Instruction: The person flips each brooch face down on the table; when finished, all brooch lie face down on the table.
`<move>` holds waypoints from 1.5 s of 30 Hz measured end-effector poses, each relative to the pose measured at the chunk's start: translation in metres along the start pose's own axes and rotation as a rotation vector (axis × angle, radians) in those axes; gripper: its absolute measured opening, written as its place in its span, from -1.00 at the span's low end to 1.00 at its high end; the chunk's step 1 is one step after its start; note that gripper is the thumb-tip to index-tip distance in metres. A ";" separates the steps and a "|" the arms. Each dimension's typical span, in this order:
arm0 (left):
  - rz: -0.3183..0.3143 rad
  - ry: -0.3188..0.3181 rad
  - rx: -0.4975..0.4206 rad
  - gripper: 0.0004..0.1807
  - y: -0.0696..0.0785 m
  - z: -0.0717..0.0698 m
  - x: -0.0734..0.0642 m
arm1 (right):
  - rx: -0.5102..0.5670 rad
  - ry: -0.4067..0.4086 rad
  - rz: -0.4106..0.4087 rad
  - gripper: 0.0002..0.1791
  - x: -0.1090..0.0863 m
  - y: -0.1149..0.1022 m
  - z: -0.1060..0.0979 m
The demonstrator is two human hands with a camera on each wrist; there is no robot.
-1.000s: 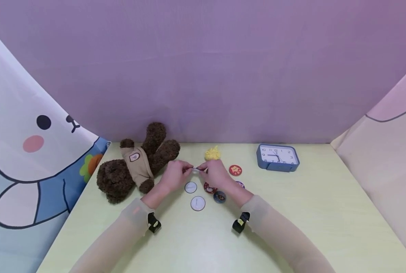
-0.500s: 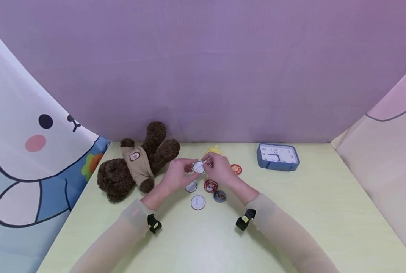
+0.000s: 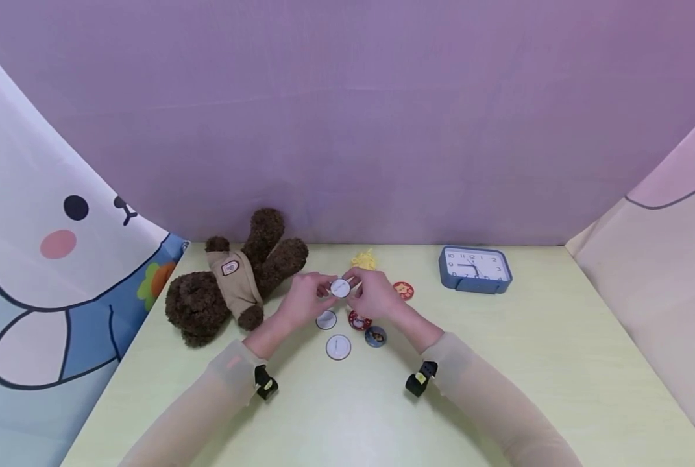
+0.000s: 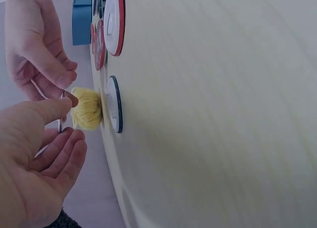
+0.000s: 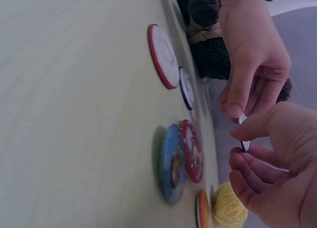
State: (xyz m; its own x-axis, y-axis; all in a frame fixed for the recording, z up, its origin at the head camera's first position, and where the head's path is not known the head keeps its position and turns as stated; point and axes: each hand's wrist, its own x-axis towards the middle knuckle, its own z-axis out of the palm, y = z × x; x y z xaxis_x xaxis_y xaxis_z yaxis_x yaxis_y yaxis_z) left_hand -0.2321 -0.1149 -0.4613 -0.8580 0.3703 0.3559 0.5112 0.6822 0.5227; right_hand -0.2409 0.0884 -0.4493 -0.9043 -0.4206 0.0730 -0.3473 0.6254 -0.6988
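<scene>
Badge up off the table, white back turned toward the head camera, pinched between both hands just above the cluster of other badges. Left hand grips its left edge with thumb and fingertips, the other fingers loosely curled underneath. Right hand pinches the right edge, thumb on top, fingers curled below it. From the right wrist view, only a thin sliver of the badge shows edge-on between the two thumbs. From the left wrist view, a bit of its metal pin peeks out between the fingertips, hard to make out more than that.

Down on the pale yellow table, two badges lie face down, white backs up: one just under the left hand, another nearer the person. A red badge overlaps a blue badge right beside them, partly under the right hand. Another red badge lies just past the right hand, and a yellow pompom sits behind the hands. Brown teddy bear sprawls on its back to the left, close to the left hand. Blue clock stands off to the right, well apart.
</scene>
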 end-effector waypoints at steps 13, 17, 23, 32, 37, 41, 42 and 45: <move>-0.105 -0.093 0.049 -0.65 -0.002 0.008 0.000 | -0.112 0.017 -0.016 -0.68 0.006 0.003 0.014; -0.128 -0.126 0.074 -0.68 -0.005 0.011 -0.001 | -0.154 0.005 -0.024 -0.69 0.009 0.005 0.018; -0.117 -0.137 0.094 -0.70 -0.009 0.014 -0.002 | -0.213 -0.001 -0.046 -0.71 0.012 0.005 0.023; -0.097 -0.122 0.125 -0.91 -0.013 0.015 -0.001 | -0.281 -0.053 -0.016 -0.69 0.015 0.003 0.025; -0.122 -0.132 0.146 -0.76 -0.007 0.012 -0.001 | -0.230 -0.048 -0.003 -0.68 0.008 0.002 0.014; -0.079 -0.166 0.124 -0.65 0.009 0.009 -0.001 | -0.219 -0.040 -0.030 -0.76 -0.005 0.003 -0.005; -0.064 -0.182 0.106 -0.66 0.013 0.008 -0.001 | -0.226 -0.040 -0.042 -0.78 -0.008 0.004 -0.009; -0.044 -0.248 0.063 -0.64 0.025 0.009 -0.002 | -0.253 -0.051 -0.067 -0.82 -0.020 0.007 -0.019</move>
State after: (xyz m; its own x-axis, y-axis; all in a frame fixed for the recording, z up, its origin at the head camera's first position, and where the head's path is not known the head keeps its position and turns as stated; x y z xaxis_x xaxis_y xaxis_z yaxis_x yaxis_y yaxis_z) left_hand -0.2179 -0.0932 -0.4555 -0.8694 0.4770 0.1288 0.4754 0.7366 0.4812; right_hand -0.2297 0.1135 -0.4417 -0.8658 -0.4952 0.0723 -0.4626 0.7367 -0.4931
